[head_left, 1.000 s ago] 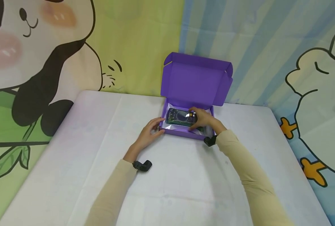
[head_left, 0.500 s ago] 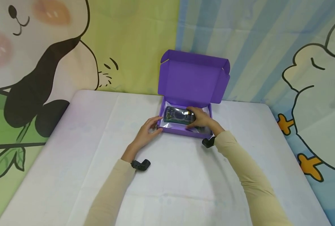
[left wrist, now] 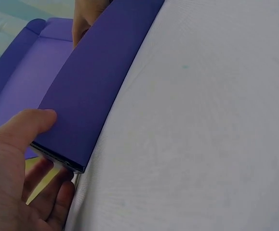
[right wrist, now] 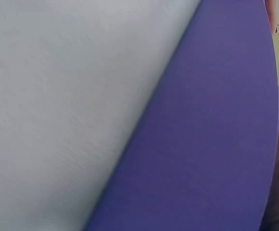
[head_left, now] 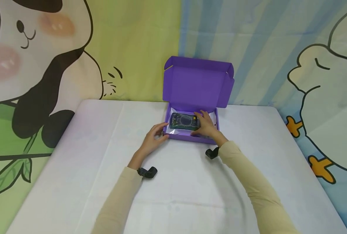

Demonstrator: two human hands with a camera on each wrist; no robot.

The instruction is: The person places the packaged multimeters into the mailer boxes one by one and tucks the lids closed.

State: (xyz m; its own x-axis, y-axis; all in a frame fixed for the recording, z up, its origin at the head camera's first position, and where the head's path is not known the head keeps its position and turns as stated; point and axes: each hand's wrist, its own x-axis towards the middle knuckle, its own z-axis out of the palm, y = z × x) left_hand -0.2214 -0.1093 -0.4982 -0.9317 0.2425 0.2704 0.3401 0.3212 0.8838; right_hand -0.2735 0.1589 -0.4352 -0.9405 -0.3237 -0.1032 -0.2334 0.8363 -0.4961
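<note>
A purple cardboard box (head_left: 188,139) stands on the table with its lid raised at the back. Inside, on clear shiny plastic wrapping, lies a dark green rectangular circuit board (head_left: 181,121) with a round pattern on its face. My right hand (head_left: 207,126) reaches in over the front wall and grips the board's right end between thumb and fingers. At the front left corner my left hand (head_left: 153,139) holds the box, its thumb on the front wall and its fingers around the corner, as the left wrist view shows. The front wall (right wrist: 211,120) hides most of the right hand in the right wrist view.
The open lid (head_left: 198,83) leans near a cartoon-printed backdrop (head_left: 141,48). A white cloth (head_left: 173,191) covers the table. Each wrist wears a small black camera, such as the left one (head_left: 148,172).
My right hand has shifted a little left along the board, its fingers now pointing more upward. My left hand keeps its hold on the box corner. The head view has moved slightly.
</note>
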